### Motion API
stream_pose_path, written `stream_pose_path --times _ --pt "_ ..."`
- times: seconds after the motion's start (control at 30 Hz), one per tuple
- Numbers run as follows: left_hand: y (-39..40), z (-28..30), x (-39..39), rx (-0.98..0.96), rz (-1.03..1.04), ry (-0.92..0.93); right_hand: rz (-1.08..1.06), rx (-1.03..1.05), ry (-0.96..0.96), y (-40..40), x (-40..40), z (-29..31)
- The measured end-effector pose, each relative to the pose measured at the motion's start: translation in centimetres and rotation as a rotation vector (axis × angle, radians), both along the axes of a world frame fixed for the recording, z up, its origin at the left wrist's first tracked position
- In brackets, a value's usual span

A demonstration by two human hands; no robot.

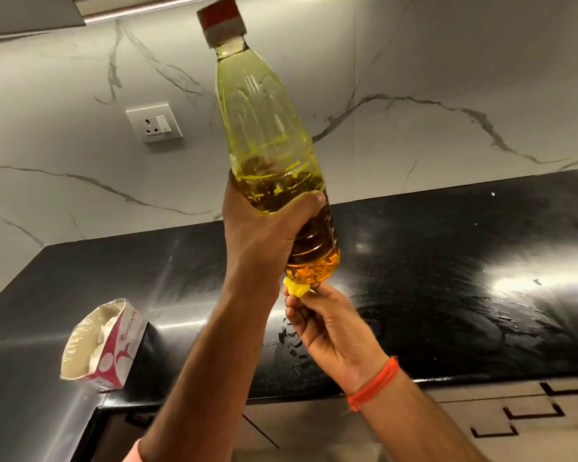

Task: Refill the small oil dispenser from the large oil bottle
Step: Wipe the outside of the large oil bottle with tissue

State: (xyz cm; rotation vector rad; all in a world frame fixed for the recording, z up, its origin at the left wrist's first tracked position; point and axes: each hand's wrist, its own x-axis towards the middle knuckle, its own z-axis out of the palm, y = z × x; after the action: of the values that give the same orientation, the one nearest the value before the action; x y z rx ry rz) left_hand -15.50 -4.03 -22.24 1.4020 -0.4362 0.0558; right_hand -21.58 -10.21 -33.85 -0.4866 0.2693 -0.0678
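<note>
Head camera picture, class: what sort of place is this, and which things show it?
Most likely a home kitchen: a black stone countertop, a marble-look backsplash with a wall socket, and an oil bottle held in the left hand.

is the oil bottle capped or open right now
Capped. The red cap sits on the neck of the oil bottle, which the left hand holds upright, oil pooled low.

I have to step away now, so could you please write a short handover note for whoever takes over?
Left hand grips the capped oil bottle raised above the black counter, roughly a third full. Right hand pinches a small yellow piece at the bottle's base. A tissue box sits on the counter's left. No dispenser is in view. Done: nothing visible. Left: uncap, pour, recap.
</note>
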Motion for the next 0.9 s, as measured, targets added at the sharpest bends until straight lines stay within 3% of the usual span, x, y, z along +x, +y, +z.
stream_pose_path --times 0.17,0.2,0.33,0.5,0.57,0.73,0.9 --pt "1.1 -1.0 0.7 0.014 0.065 0.034 -0.2 -0.073 -0.067 -2.0 -1.4 -0.3" --pt "1.2 -1.3 0.7 0.02 0.066 0.039 -0.26 -0.188 -0.094 -2.3 -1.5 -0.1" --pt "1.0 -2.4 0.2 0.017 0.079 0.065 -0.541 -1.013 -0.138 -2.7 -1.2 1.6" --pt "0.9 -2.4 -0.1 -0.025 0.097 0.08 -0.719 -1.591 -0.441 -1.4 -0.9 3.6" --pt "1.0 -2.4 -0.1 -0.019 0.104 0.089 -0.722 -1.622 -0.445 -2.0 -0.7 3.9" --pt "1.6 -2.1 -0.3 0.0 0.09 0.114 -0.679 -1.378 -0.214 -4.8 0.2 4.4" --pt "1.9 -1.9 -0.8 -0.013 0.019 0.123 -0.552 -1.282 -0.106 -5.2 1.2 3.9"
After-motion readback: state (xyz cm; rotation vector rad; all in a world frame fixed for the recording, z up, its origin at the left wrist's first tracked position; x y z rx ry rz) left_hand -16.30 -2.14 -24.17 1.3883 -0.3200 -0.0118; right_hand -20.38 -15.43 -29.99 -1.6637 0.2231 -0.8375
